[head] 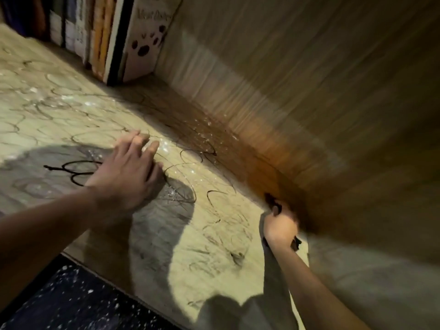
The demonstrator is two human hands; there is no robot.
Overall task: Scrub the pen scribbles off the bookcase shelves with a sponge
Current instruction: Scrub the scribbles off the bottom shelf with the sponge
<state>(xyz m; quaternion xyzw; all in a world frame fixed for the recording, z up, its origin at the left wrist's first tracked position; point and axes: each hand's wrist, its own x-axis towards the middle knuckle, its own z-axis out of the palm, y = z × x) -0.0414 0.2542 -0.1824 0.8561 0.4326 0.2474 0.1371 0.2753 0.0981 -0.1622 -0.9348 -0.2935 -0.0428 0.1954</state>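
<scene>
Only lettering in view was on the white book cover (147, 41) at the end of the row of books (95, 32): a script title near its top, too blurred to read for sure, first word maybe "Meet". Book spines beside it showed no readable text. Pen scribbles (76, 171) on the shelf (214, 234) were loops, not letters.
</scene>
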